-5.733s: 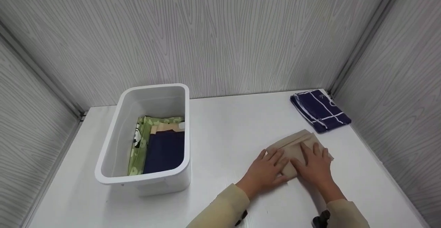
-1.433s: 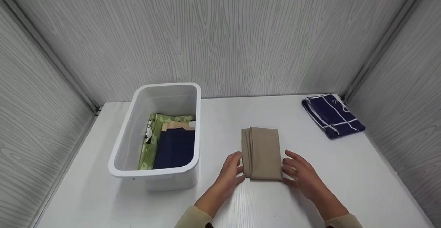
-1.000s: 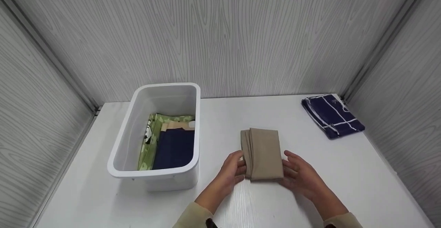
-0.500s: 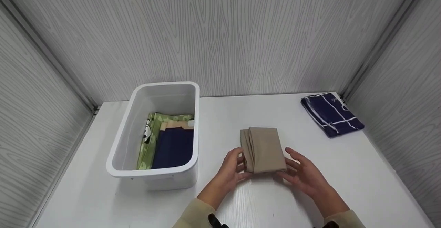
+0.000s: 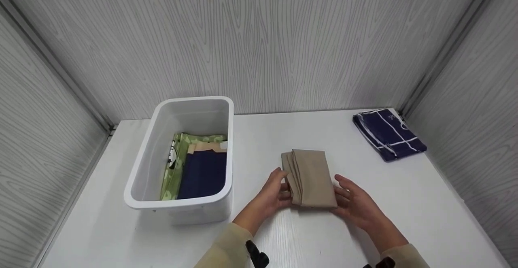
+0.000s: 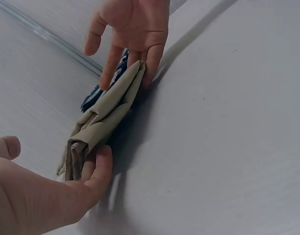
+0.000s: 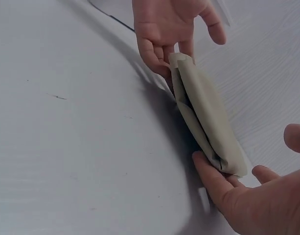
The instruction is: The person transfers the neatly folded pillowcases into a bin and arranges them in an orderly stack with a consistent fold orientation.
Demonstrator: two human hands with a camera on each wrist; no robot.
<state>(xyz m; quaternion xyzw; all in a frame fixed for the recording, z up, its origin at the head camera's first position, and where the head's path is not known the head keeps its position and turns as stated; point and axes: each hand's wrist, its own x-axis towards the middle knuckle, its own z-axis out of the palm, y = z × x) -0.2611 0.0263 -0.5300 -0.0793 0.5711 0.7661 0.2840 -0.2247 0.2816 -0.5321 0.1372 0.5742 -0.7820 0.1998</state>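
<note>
White tabletop (image 5: 279, 134): bin (image 5: 178, 204) toward left edge. Folded tan cloth (image 5: 313, 177), earlier nearer right edge, now about mid-tabletop, near end raised. Left hand (image 5: 273, 193), right hand (image 5: 358, 205) apart, relaxed fingers under opposite sides.

My left hand (image 5: 270, 195) and right hand (image 5: 358, 208) are partly hidden beneath the beige cloth (image 5: 315, 179), whose underside I can't see. The bottom edge cuts off both my sleeves (image 5: 228, 245); each wrist view crops its own hand too. The right rim of the bin (image 5: 230, 150) hides part of the plain navy cloth (image 5: 204, 175), which itself covers some of the green cloth (image 5: 172, 183). The lettering (image 5: 391, 117) on the white-lined navy cloth (image 5: 386, 132) is too small to read.
</note>
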